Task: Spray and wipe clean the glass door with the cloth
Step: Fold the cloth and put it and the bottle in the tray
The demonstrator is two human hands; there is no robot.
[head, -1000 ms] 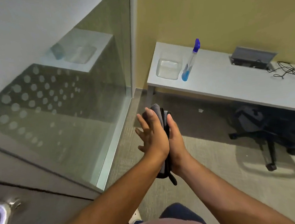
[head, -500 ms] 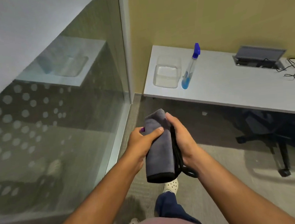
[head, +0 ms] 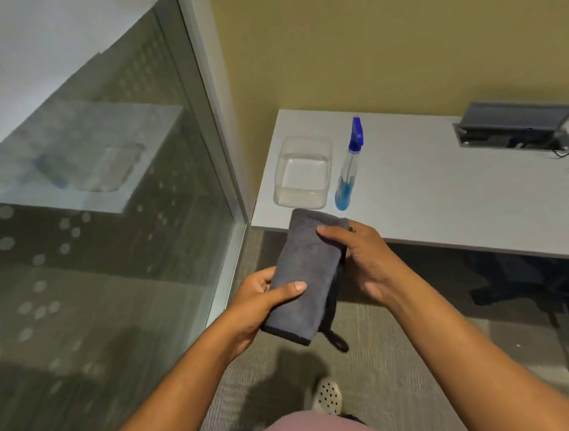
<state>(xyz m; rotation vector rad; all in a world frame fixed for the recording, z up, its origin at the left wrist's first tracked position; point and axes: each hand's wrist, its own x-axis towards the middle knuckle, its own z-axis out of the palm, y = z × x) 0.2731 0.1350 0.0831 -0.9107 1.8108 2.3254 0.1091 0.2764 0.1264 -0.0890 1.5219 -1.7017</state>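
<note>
A folded grey cloth (head: 303,272) with a black edge and hanging loop is held in front of me by both hands. My left hand (head: 261,303) grips its lower left side, thumb across the front. My right hand (head: 362,256) pinches its upper right edge. The glass door (head: 82,240), with a band of frosted dots, fills the left side and reflects the desk. A clear spray bottle (head: 349,168) with blue liquid and a blue nozzle stands on the white desk (head: 446,197), just beyond the cloth.
A clear plastic tub (head: 303,172) sits left of the bottle near the desk corner. A cable box (head: 513,128) and wires lie at the desk's right. A dark office chair (head: 565,297) stands under the desk. Carpet floor below; my shoe (head: 328,397) shows.
The hands went from pressing the cloth between the palms to holding it flat and folded. The view has turned from the glass toward the desk, which is nearer.
</note>
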